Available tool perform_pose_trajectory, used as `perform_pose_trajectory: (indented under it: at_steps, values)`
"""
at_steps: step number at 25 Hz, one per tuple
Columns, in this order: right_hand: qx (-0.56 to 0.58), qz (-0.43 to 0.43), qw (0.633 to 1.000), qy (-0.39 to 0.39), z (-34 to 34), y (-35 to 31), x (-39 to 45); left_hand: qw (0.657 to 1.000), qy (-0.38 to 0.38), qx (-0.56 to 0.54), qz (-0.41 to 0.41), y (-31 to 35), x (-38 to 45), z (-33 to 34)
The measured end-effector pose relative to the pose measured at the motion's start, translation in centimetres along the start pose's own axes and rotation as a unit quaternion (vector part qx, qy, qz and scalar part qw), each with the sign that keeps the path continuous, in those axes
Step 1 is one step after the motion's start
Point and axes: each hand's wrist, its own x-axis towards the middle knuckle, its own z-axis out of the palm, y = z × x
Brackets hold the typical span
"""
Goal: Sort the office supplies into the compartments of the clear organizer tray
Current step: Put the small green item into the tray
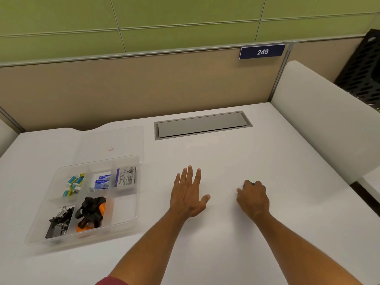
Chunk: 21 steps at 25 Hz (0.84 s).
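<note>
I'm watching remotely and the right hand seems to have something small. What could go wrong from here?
1. The right hand curls round a small green-tipped item that is mostly hidden, so I can't identify it; it could end up in the wrong compartment.
2. The clear organizer tray sits far to the left, so the carry crosses over the flat left hand and could bump it.
3. Some compartments already look full; the item may perch on top.

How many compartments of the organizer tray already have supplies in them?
4: small boxes far left, staple boxes far middle, binder clips near left, orange-black tool near middle. The right compartment looks empty.
</note>
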Motion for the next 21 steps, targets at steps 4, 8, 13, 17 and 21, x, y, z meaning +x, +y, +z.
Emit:
perform_pose_trajectory:
  at_steps: [4,8,13,17,21]
  values:
    - [-0.023,-0.004,1.0,0.012,0.0,-0.2,1.3,1.0,-0.007,0.0,-0.017,-0.4,0.2,0.3]
    - [0.0,-0.016,1.0,0.01,-0.1,-0.5,2.0,1.0,-0.004,0.003,-0.028,-0.9,0.1,0.2]
    - [0.041,-0.07,0.997,0.014,0.1,-2.9,1.6,0.999,0.015,0.006,-0.034,-2.0,0.0,-0.8]
    - [0.051,-0.102,0.993,0.029,0.0,-5.4,0.6,0.999,0.03,0.012,-0.037,-3.6,-0.6,-1.8]
    - [0.049,-0.122,0.99,0.055,0.1,-8.3,-1.0,0.998,0.047,0.02,-0.036,-5.8,-1.7,-2.9]
